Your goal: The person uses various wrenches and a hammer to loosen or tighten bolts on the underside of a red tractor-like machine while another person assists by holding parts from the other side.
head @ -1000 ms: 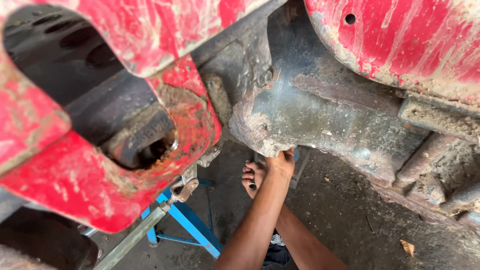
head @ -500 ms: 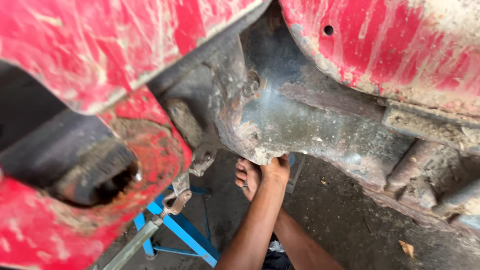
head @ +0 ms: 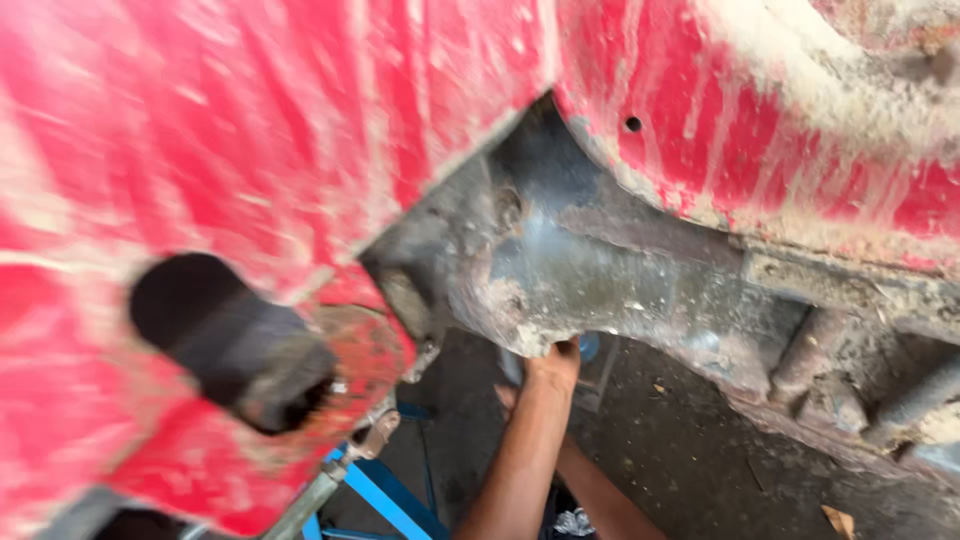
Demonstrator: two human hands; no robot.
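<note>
So, far left is pretty much all scuffed red bodywork (head: 250,130), blurry and streaked with dried mud, with a dark round tube end (head: 235,340) poking out of a rusty red bracket (head: 365,350) low down. Just under that bracket a grey metal rod (head: 320,490) runs down to a blue stand (head: 385,500) sitting on the dirty floor (head: 690,470). Moving to the middle, there's the grimy grey metal housing (head: 600,290), caked in dirt and tucked between the two red panels. One hand (head: 553,362) comes up from the bottom of the shot, forearm stretched out, and is pressed against the lower edge of that housing, fingers curled up onto it; can't make out whether it's actually clamped around anything or just pushing on the metal. A second forearm (head: 600,495) sits just right of and behind the first, and its hand is mostly hidden, so no telling what the grip is there. Right side has another muddy red panel (head: 780,140) up top and greasy grey ribbed parts (head: 850,370) under it.
</note>
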